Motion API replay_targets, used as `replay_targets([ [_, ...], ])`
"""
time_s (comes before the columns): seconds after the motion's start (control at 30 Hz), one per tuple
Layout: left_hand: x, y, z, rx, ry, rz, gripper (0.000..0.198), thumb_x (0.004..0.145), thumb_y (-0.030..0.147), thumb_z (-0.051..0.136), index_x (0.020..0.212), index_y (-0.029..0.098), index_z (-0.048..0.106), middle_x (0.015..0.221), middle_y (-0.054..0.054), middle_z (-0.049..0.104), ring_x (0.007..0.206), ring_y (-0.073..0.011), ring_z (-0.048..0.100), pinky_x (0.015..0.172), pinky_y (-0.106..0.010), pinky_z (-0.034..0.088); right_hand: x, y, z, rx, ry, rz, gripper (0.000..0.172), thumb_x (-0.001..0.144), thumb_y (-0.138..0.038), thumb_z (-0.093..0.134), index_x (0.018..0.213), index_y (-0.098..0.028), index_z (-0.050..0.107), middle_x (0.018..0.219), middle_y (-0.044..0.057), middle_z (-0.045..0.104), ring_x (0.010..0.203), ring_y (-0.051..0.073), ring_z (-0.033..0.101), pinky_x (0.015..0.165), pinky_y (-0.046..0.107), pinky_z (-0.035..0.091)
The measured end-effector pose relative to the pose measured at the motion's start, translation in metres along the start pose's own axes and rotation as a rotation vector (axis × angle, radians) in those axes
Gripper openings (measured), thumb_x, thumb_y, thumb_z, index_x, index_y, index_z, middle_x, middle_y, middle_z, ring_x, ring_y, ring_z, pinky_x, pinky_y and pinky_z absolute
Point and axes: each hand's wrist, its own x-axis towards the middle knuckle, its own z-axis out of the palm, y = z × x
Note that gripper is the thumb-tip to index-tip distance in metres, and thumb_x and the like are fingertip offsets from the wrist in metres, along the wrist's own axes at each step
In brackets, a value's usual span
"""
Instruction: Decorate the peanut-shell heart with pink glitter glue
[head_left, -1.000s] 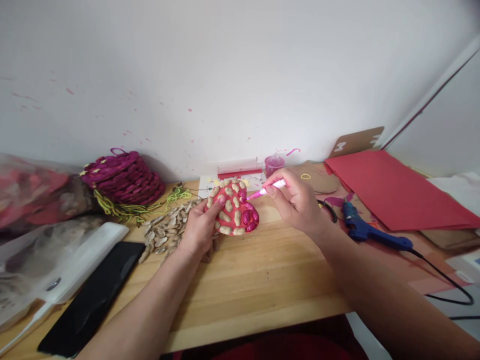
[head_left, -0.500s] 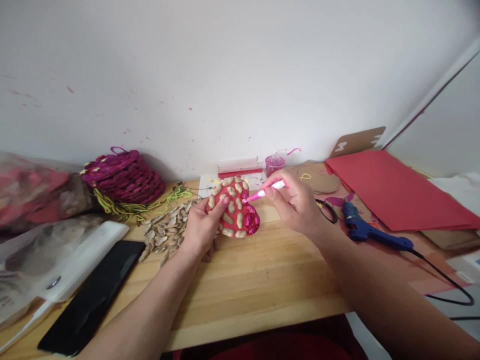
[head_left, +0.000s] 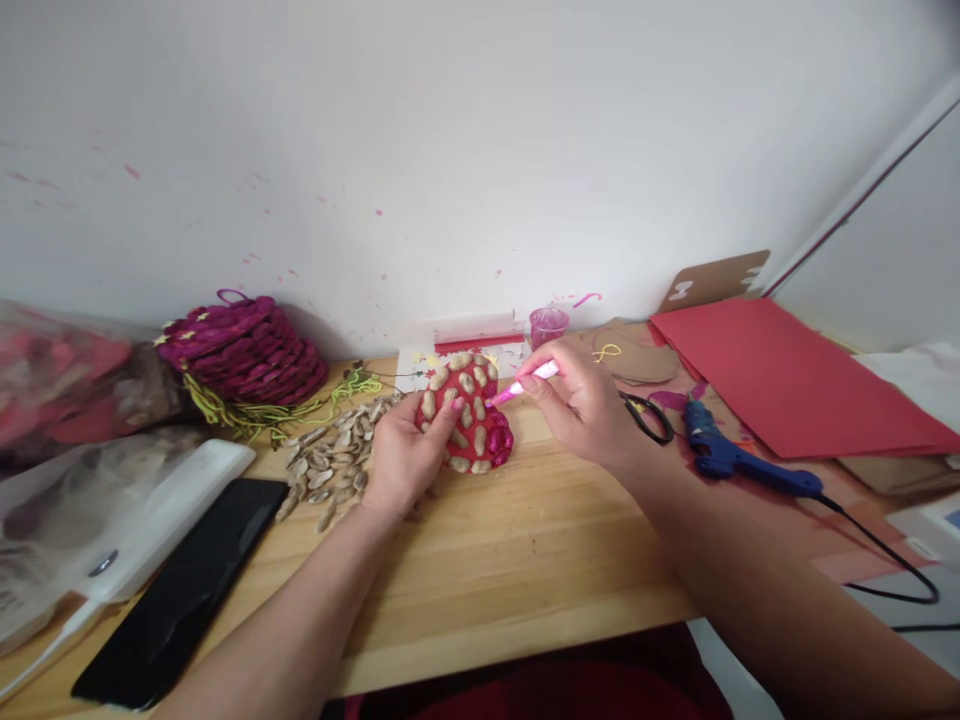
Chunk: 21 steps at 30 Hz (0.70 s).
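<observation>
Between thumb and fingers, my left hand [head_left: 409, 450] grips a red heart-shaped piece [head_left: 470, 436] covered with peanut shells. Several shells along its right side are painted glossy magenta; the others keep their tan colour. In my right hand [head_left: 574, 400] is a paintbrush [head_left: 534, 379] with a white handle and pink tip, closed in a pinch. The tip touches or nearly touches shells at the piece's upper right edge. Loose peanut shells [head_left: 334, 460] lie in a heap beside my left hand. Behind my right hand stands a small clear cup [head_left: 548, 325] of magenta paint.
To the left are a stack of magenta pieces [head_left: 244, 350] with yellow-green strings, plastic bags [head_left: 60, 390], a white power bank [head_left: 176, 520] and a black phone [head_left: 184, 590]. On the right lie scissors [head_left: 656, 420], a blue glue gun [head_left: 742, 462] with a cord and red sheets [head_left: 795, 375].
The heart-shaped piece has turned slightly in my left hand. My right hand and the brush have shifted a little to the left, the tip staying at the upper right edge.
</observation>
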Motion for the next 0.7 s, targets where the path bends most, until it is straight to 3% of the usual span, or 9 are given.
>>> replay_targets([
  [0.17, -0.0015, 0.0015, 0.0004, 0.034, 0.007, 0.031, 0.035, 0.077, 0.051, 0.087, 0.072, 0.02, 0.073, 0.062, 0.001, 0.069, 0.053, -0.0145, 0.054, 0.051, -0.023, 0.043, 0.0011, -0.0008, -0.0021, -0.04, 0.047, 0.015, 0.008, 0.103, -0.028, 0.06, 0.097, -0.025, 0.063, 0.094, 0.004, 0.075, 0.088, 0.022, 0.066, 0.082, 0.04, 0.048],
  [0.5, -0.0042, -0.0006, -0.0008, 0.211, -0.025, 0.141, 0.028, 0.087, 0.046, 0.076, 0.078, 0.02, 0.073, 0.063, 0.001, 0.067, 0.056, -0.0143, 0.051, 0.054, -0.023, 0.041, 0.0009, -0.0022, 0.0006, -0.07, -0.015, -0.084, 0.01, 0.103, -0.023, 0.059, 0.095, -0.023, 0.065, 0.087, 0.004, 0.073, 0.088, 0.022, 0.064, 0.083, 0.039, 0.047],
  [0.63, -0.0036, 0.0028, -0.0007, 0.266, -0.025, 0.175, 0.028, 0.087, 0.044, 0.07, 0.074, 0.02, 0.068, 0.061, 0.002, 0.065, 0.055, -0.0137, 0.051, 0.054, -0.023, 0.041, 0.0008, -0.0041, -0.001, -0.073, -0.073, -0.08, 0.009, 0.102, -0.021, 0.06, 0.095, -0.023, 0.065, 0.088, 0.003, 0.074, 0.09, 0.022, 0.066, 0.084, 0.039, 0.046],
  [0.7, -0.0018, 0.0019, -0.0007, 0.259, -0.016, 0.157, 0.032, 0.086, 0.048, 0.07, 0.07, 0.02, 0.065, 0.059, 0.002, 0.064, 0.054, -0.014, 0.05, 0.054, -0.024, 0.041, 0.0002, -0.0029, -0.0028, -0.098, -0.035, -0.064, 0.008, 0.102, -0.022, 0.06, 0.096, -0.024, 0.065, 0.091, 0.004, 0.074, 0.091, 0.023, 0.067, 0.084, 0.04, 0.047],
])
